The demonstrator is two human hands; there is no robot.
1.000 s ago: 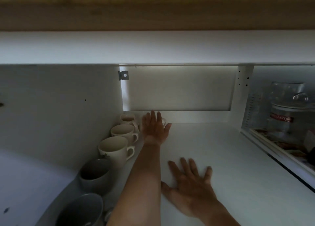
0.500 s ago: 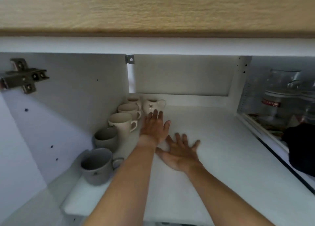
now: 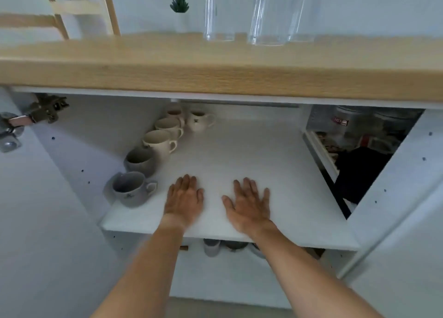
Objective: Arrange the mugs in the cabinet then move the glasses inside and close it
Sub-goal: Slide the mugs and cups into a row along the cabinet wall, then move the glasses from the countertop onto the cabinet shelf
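Note:
Several mugs stand in a line along the left wall of the open cabinet: a grey mug (image 3: 130, 189) nearest, a second grey mug (image 3: 140, 161), then cream mugs (image 3: 159, 142) toward the back. One cream mug (image 3: 199, 121) sits apart at the back. My left hand (image 3: 184, 201) and my right hand (image 3: 249, 206) lie flat, palms down, near the front of the white shelf (image 3: 299, 197), holding nothing. Three clear glasses (image 3: 268, 15) stand on the wooden countertop (image 3: 215, 70) above the cabinet.
A small potted plant (image 3: 179, 8) stands on the countertop left of the glasses. A door hinge (image 3: 45, 109) sticks out at the upper left. The right compartment holds plastic containers (image 3: 350, 123) and a dark object (image 3: 359, 173). Items sit on the lower shelf (image 3: 212, 247).
Both hands have drawn back from the rear of the shelf to its front edge. The view has pulled back and tilted up, so the countertop and glasses now show.

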